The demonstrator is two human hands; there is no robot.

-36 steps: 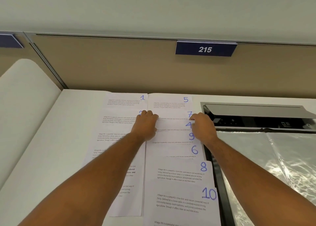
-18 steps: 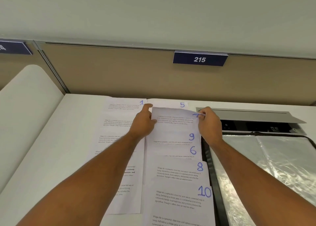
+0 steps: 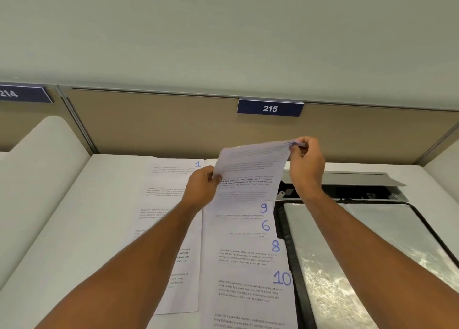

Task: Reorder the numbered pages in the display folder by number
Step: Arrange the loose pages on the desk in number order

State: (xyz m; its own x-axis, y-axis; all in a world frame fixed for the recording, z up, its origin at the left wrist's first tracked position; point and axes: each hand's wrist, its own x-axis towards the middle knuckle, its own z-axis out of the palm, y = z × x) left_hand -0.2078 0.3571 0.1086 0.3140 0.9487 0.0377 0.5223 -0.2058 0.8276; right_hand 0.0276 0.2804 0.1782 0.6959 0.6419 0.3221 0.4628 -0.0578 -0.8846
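A lifted printed page [image 3: 248, 174] hangs over the right column of pages, tilted up toward the partition. My left hand [image 3: 202, 187] pinches its left edge and my right hand [image 3: 306, 162] pinches its top right corner over the blue number. Below it on the desk lie overlapping pages marked 9 [image 3: 263, 207], 6 [image 3: 265, 225], 8 [image 3: 275, 246] and 10 [image 3: 282, 278]. A left column starts with page 1 [image 3: 197, 164]; my left forearm covers its lower sheets' numbers. The open display folder [image 3: 347, 254], with shiny clear sleeves and a black spine, lies at the right.
The white desk [image 3: 99, 204] ends at a tan partition [image 3: 149, 124] bearing a blue plate 215 [image 3: 270, 108]. An open grey cable hatch [image 3: 347, 182] sits behind the folder. A white curved divider [image 3: 37, 167] stands at the left.
The page that lay under both hands has been picked up and raised toward the partition. The right hand rose with its corner; the left moved from pressing the sheets to pinching the edge.
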